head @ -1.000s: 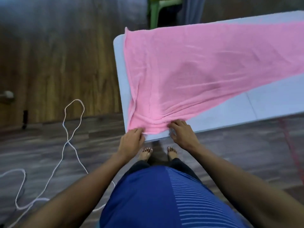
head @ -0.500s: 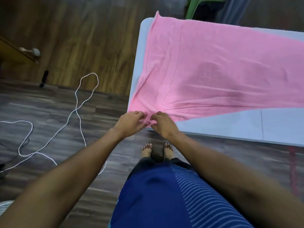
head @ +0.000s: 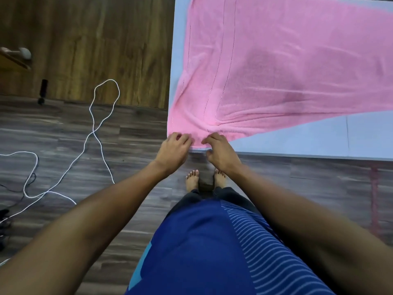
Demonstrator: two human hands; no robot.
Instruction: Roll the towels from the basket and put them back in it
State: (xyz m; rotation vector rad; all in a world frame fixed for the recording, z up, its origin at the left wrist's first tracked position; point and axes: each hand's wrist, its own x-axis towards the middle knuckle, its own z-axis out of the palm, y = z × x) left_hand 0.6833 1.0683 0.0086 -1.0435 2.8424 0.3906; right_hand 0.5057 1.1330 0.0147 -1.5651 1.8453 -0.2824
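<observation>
While pink towel (head: 276,71) lies on table (head: 319,143) | left hand (head: 174,151) pinches its corner | right hand (head: 222,155) likewise

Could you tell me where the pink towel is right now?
Head view, upper right: the pink towel lies spread on the table, its near corner held by the left hand and right hand.

A white cord (head: 93,132) loops across the dark plank floor (head: 53,128); a pale table (head: 297,141) stands nearby.
</observation>
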